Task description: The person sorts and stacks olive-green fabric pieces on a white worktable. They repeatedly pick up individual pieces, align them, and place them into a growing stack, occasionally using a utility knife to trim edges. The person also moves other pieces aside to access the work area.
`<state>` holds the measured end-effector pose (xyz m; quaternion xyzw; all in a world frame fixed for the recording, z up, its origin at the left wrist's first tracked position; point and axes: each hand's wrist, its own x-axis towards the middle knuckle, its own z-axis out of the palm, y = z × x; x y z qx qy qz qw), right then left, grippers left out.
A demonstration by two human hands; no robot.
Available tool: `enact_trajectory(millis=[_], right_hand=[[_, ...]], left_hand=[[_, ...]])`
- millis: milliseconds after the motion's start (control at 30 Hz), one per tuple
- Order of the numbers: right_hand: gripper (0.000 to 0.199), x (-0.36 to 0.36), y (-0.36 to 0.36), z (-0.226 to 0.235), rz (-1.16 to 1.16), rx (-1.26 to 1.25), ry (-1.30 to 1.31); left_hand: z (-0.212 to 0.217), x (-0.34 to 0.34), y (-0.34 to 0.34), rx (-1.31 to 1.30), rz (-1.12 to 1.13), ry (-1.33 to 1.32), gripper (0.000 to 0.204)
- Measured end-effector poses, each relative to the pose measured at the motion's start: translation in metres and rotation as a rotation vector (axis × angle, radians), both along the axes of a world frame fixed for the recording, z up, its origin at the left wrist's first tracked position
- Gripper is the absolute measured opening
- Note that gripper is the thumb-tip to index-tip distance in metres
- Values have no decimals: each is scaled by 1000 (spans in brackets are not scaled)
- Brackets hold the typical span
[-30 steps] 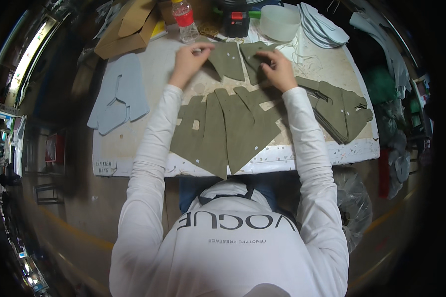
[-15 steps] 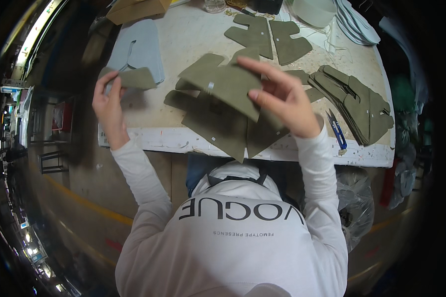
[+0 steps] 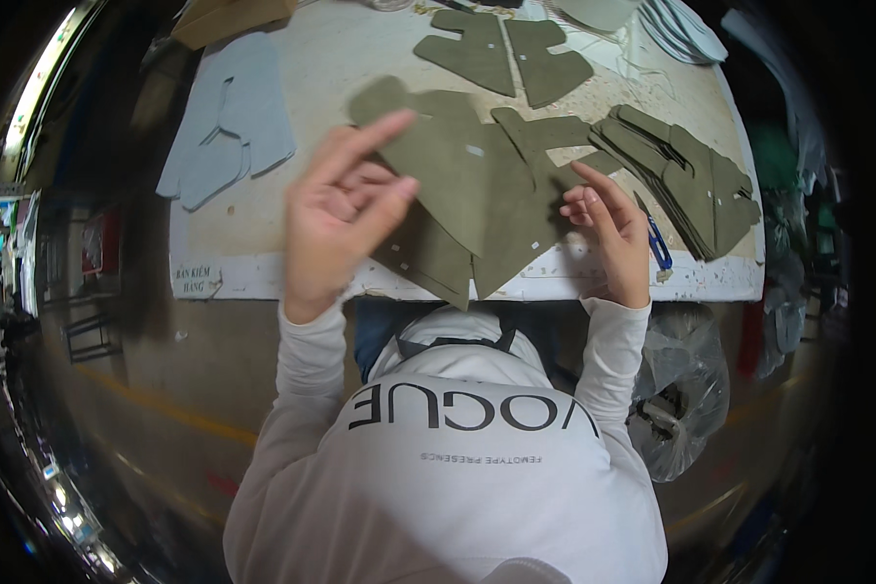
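Note:
A flat olive-green cut piece [image 3: 448, 161] with a small white tag lies tilted over other olive pieces at the table's middle; its left part is blurred. My left hand [image 3: 336, 219] is at its left edge, index finger and thumb spread apart, and nothing shows gripped between them. Beneath lie a lower left olive piece [image 3: 423, 258] and a right olive piece [image 3: 516, 234], each with a white tag. To their right is my right hand [image 3: 613, 238], fingers loosely bent and apart, holding nothing visible. Blue-handled thread snips [image 3: 660, 248] lie just beyond it.
A fanned stack of olive pieces [image 3: 696, 185] lies at the right. Two olive pieces [image 3: 472, 54] are side by side at the back. Light-blue pieces [image 3: 253, 107] lie at the left, with a cardboard box [image 3: 229, 19] behind. A clear plastic bag [image 3: 686, 389] hangs below the table's right side.
My left hand has moved right to the middle; the olive piece it held is no longer at the left. My right hand has let go of the raised middle piece and moved right and nearer.

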<state>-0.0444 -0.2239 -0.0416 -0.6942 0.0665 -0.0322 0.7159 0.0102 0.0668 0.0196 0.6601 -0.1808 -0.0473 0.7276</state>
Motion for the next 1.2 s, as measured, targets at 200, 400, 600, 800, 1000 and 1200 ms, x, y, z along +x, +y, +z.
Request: enact_trajectory(millis=[200, 400, 600, 800, 1000, 1200], right_hand=[[39, -11, -11, -14, -148, 12, 102], [39, -7, -3, -19, -208, -75, 76], [55, 11, 7, -15, -216, -73, 67], [60, -4, -5, -14, -228, -135, 14], [60, -15, -11, -24, -232, -211, 4], [59, -16, -6, -24, -252, -314, -24]], left_hand=[[-40, 0, -39, 309, -286, 273, 46], [-64, -16, -45, 352, -78, 36, 48], [-59, -14, -46, 377, -102, 75, 51], [-55, -17, -48, 404, -158, 29, 52], [-57, -13, -51, 467, -201, 21, 51], [-51, -12, -51, 526, -196, 38, 53]])
